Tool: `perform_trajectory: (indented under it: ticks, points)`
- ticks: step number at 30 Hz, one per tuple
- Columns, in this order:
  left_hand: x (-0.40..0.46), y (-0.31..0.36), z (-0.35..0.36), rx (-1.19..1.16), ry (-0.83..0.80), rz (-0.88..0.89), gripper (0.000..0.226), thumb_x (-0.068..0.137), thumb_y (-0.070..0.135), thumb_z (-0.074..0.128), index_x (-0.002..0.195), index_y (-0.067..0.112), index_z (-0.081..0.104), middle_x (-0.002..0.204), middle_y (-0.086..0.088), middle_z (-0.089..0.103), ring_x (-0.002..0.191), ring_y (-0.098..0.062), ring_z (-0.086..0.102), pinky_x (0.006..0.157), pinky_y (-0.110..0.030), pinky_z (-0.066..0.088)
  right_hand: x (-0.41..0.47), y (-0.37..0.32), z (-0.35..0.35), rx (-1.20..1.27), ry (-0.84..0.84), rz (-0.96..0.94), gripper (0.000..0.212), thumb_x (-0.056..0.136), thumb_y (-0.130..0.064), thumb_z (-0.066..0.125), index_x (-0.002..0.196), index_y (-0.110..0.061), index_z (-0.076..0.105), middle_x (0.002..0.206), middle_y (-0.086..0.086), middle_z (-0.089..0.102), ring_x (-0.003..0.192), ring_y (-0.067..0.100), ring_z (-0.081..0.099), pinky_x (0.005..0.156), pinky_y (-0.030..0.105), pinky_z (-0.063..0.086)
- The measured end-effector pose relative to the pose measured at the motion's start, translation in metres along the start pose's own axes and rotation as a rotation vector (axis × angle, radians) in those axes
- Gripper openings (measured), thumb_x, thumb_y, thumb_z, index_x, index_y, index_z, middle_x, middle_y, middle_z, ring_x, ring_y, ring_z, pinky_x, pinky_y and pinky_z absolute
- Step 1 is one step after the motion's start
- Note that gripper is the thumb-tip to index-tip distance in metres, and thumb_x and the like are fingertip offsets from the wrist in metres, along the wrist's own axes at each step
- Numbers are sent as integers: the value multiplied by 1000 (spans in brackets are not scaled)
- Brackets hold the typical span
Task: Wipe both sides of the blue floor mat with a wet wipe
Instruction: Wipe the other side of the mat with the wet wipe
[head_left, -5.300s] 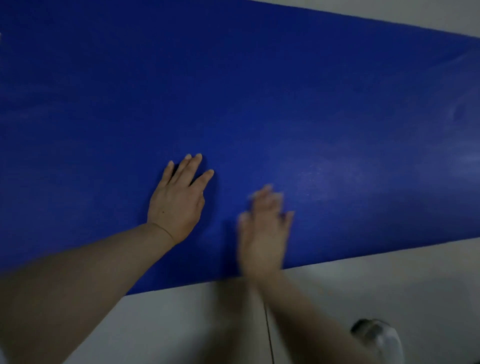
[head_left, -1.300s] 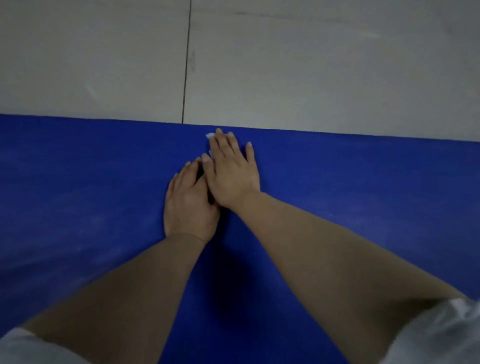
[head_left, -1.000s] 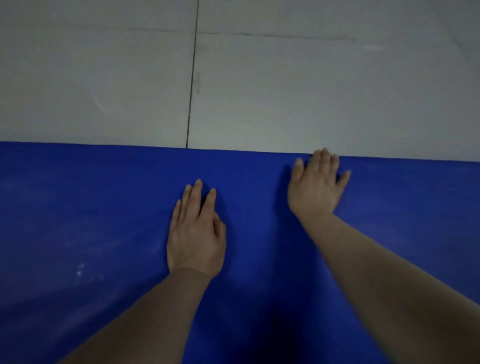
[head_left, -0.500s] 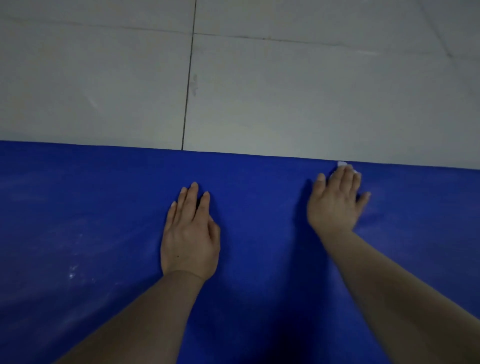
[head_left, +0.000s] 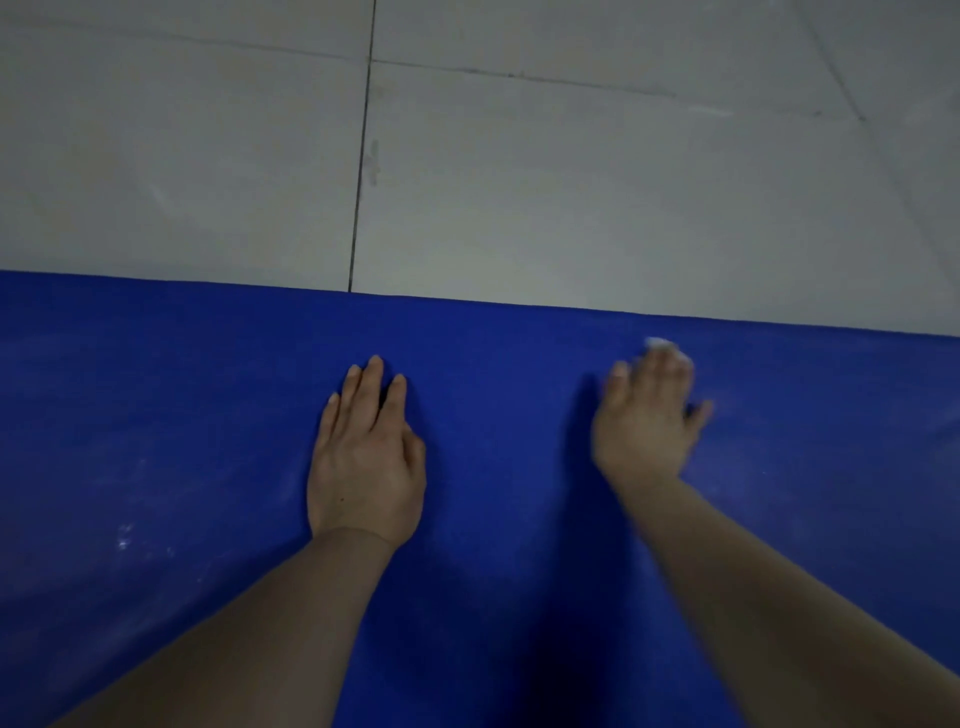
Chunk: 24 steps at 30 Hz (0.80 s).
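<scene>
Your left hand lies flat on the smooth blue floor mat, fingers straight and close together, holding nothing. Your right hand is well apart from it on the same mat, blurred, fingers stretched forward and pressing a small white wet wipe under the fingertips; only its pale edge shows past them. The mat spreads under both forearms, its far edge just beyond your fingertips. Past that edge lies grey tiled floor, with a dark grout line running away ahead of your left hand.
</scene>
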<state>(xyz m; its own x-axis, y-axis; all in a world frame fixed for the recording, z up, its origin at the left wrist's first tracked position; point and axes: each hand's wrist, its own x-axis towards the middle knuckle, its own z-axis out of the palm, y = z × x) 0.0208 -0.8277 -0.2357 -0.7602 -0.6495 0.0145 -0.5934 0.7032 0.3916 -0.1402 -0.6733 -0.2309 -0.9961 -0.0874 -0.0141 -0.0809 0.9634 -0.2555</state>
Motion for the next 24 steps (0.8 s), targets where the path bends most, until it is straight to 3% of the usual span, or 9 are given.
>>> perform_trajectory:
  ticks: [2,5,9,12,14,17,19,22,24]
  points:
    - [1,1,-5,4,-29,7,53,94,16,44,146,10,36,158,-7,19,147,-21,14,117,-29,0,-39,-50,6,99,-48,-339,68,93,-42,11,146,-8,34,152,8,33,143,22,24,112,56,12]
    - [2,0,-6,24,-74,46,62,96,21,46,152,16,19,161,-3,3,148,-16,-1,115,-25,-9,-84,-83,14,25,-356,-801,69,90,-46,-2,152,-22,14,159,-9,11,146,6,-2,113,42,-13]
    - [2,2,-6,-17,-27,6,52,95,15,42,147,11,34,159,-5,16,147,-19,11,116,-26,-3,-34,3,0,-11,-36,-351,57,99,-44,11,150,-23,24,155,-7,26,144,10,18,114,47,3]
    - [1,0,-3,-4,-23,17,53,95,16,39,147,11,33,159,-5,16,147,-19,10,116,-26,-4,-13,41,-11,-86,-115,28,59,100,-42,2,153,-17,8,160,-2,8,147,12,1,118,50,0]
    - [1,2,-5,1,-27,10,52,95,16,39,146,9,35,159,-7,17,147,-20,11,117,-28,-1,-36,6,-7,-36,-67,-83,64,97,-43,4,153,-13,15,159,3,15,147,17,6,117,51,5]
    - [2,0,-8,15,-66,28,54,97,17,40,149,12,29,160,-5,10,148,-17,4,116,-26,-6,-95,-56,1,63,-299,-661,66,92,-46,2,153,-21,13,160,-5,11,147,10,-2,116,45,-4]
    - [2,-1,-7,9,-65,39,54,97,18,39,150,12,27,161,-4,8,148,-17,3,116,-25,-7,-101,-53,2,30,-380,-802,61,94,-44,5,152,-25,10,159,-10,10,145,5,-3,114,43,-11]
    - [1,1,-6,-16,-26,18,51,95,15,38,146,8,36,158,-8,19,147,-21,13,118,-28,1,-60,20,-7,15,-50,-429,54,97,-40,18,148,-25,27,152,-7,32,143,11,23,114,51,7]
    - [1,0,-2,-16,-17,19,50,96,15,38,145,7,37,158,-9,21,147,-22,14,118,-30,2,-33,74,-18,-32,-106,-28,54,101,-40,11,152,-22,14,158,-4,16,146,12,9,117,51,1]
